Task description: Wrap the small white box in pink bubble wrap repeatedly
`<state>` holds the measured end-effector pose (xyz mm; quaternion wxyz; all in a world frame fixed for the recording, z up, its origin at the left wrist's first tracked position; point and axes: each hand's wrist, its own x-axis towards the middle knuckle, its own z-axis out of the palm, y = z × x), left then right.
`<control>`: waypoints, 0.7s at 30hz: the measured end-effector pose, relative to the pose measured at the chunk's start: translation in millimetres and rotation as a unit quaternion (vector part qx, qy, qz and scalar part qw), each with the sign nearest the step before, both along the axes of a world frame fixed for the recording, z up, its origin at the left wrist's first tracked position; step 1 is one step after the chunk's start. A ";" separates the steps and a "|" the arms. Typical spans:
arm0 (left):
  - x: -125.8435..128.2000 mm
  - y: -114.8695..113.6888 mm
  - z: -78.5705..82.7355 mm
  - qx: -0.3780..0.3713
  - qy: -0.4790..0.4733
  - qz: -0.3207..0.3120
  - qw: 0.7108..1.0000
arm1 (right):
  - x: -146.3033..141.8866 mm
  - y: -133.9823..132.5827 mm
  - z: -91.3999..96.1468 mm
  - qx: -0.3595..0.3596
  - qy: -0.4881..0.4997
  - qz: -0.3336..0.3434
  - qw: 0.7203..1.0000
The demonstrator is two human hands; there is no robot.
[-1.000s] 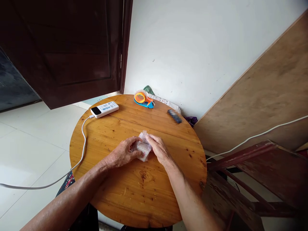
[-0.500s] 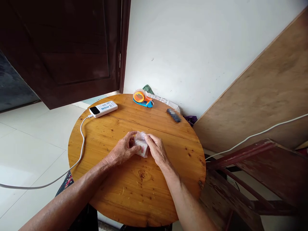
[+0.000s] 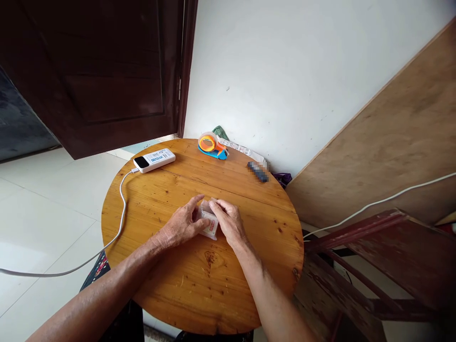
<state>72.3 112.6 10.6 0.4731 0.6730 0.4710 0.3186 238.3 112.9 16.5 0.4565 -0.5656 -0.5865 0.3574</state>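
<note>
A small white box with red print, wrapped in clear plastic (image 3: pixel 211 228), lies near the middle of the round wooden table (image 3: pixel 167 289). My left hand (image 3: pixel 187 221) holds it from the left, thumb pressed on the top face and index finger stretched out past its far side. From the right, my right hand (image 3: pixel 230 219) pinches the loose plastic at the far end between thumb and fingers. Parts of the package's left and far sides are hidden behind my fingers.
A white power bank (image 3: pixel 155 160) with a dark screen and a plugged-in cable (image 3: pixel 123 209) lies at the far left. An orange and blue tape dispenser (image 3: pixel 213 146) stands at the back. A blurred dark object (image 3: pixel 258 172) lies back right. A reddish wooden chair (image 3: pixel 384 237) stands right.
My left index finger has lifted and straightened away from the plastic. My right hand has shifted slightly left, its fingers now over the plastic's far end. The view has tilted a little.
</note>
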 end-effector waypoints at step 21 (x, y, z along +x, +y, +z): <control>4.6 2.4 -1.1 0.035 0.022 0.042 0.998 | -6.7 -4.2 8.6 0.058 -0.085 0.006 0.995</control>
